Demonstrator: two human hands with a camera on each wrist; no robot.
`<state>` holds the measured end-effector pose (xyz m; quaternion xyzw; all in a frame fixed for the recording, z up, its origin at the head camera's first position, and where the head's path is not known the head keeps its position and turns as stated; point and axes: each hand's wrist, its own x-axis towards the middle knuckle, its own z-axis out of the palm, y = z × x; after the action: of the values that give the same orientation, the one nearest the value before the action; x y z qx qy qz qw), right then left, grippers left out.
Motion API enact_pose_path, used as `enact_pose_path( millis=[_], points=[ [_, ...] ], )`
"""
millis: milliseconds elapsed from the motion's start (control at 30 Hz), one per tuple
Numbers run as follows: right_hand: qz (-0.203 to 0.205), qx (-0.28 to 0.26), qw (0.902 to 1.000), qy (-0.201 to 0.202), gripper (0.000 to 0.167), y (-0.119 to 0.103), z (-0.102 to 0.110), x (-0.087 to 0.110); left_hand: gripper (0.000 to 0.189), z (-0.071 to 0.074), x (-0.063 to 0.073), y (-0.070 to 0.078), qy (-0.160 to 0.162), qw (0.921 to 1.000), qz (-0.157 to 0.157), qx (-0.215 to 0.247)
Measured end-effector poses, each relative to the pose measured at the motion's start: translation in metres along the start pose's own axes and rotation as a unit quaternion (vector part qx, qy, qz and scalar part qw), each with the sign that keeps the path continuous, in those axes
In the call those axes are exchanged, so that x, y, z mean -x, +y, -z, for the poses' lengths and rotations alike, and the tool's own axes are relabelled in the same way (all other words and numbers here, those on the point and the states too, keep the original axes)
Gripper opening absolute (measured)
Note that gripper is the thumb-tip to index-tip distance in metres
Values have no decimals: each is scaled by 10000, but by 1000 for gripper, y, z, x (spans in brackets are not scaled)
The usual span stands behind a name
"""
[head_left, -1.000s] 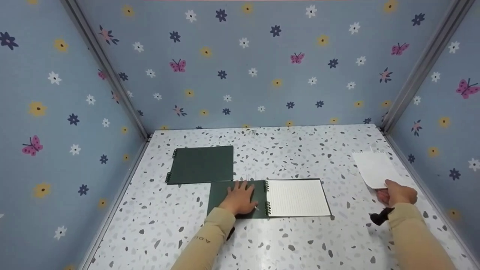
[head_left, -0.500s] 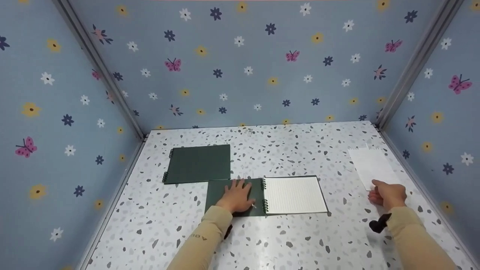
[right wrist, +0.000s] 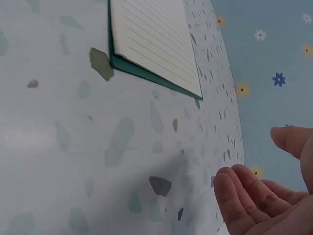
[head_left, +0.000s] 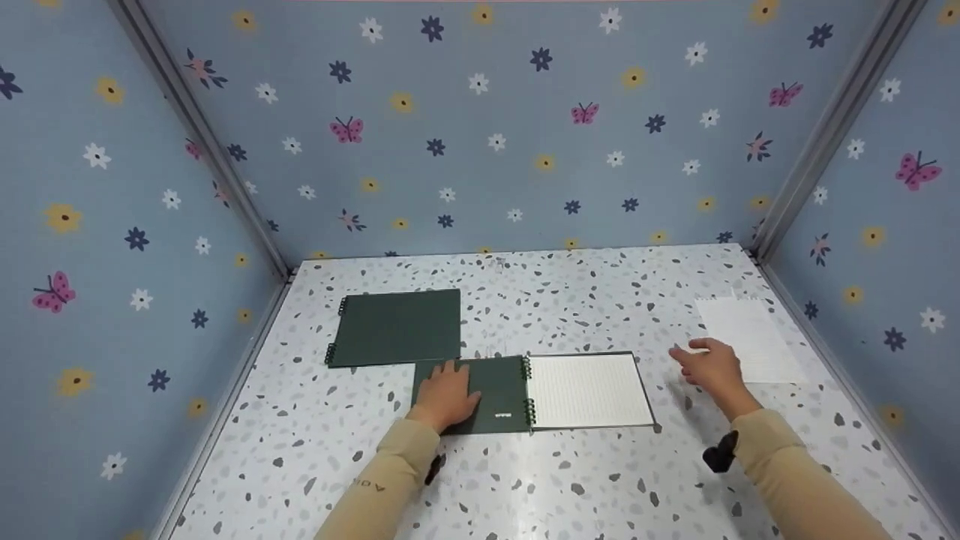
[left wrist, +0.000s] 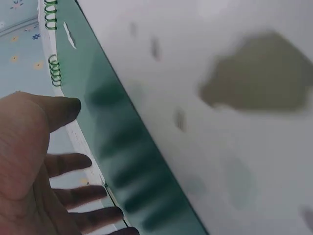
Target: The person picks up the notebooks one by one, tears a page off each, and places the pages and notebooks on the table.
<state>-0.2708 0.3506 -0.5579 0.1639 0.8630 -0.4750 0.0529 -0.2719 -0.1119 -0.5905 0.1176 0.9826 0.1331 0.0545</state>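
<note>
Currently your left hand [head_left: 445, 397] is over the green cover [head_left: 491, 397] of the notebook [head_left: 510, 386], fingers straight and apart, holding nothing. Your right hand [head_left: 714, 370] hangs above the table [head_left: 577, 307] to the notebook's right, thumb parted from loosely bent fingers, likewise holding nothing. The notebook lies open, its lined page [head_left: 590, 391] right of the rings [head_left: 530, 411] and the cover left of them. Farther right of the notebook lies a loose sheet [head_left: 752, 341]; just behind the notebook, reaching out to its left, lies a green book [head_left: 397, 328]
</note>
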Motion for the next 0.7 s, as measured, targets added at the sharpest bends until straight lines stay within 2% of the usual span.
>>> enact_pose_path(
  millis=[167, 300, 467, 700],
  points=[
    [936, 806, 9923, -121, 70, -4, -25, 9, 66, 1, 17, -16, 390, 9969, 507, -465],
    [1429, 1075, 9835, -270, 67, -8, -44, 17, 70, 2, 31, -25, 546, 9946, 752, -472],
    [1875, 1497, 9692, -560, 74, -8, -62, 27, 71, 3, 40, -31, 561, 9949, 762, -359],
    [2366, 2223, 9419, -867, 84, 2, -77, 31, 73, 2, 46, -35, 436, 9971, 621, -106]
  ],
)
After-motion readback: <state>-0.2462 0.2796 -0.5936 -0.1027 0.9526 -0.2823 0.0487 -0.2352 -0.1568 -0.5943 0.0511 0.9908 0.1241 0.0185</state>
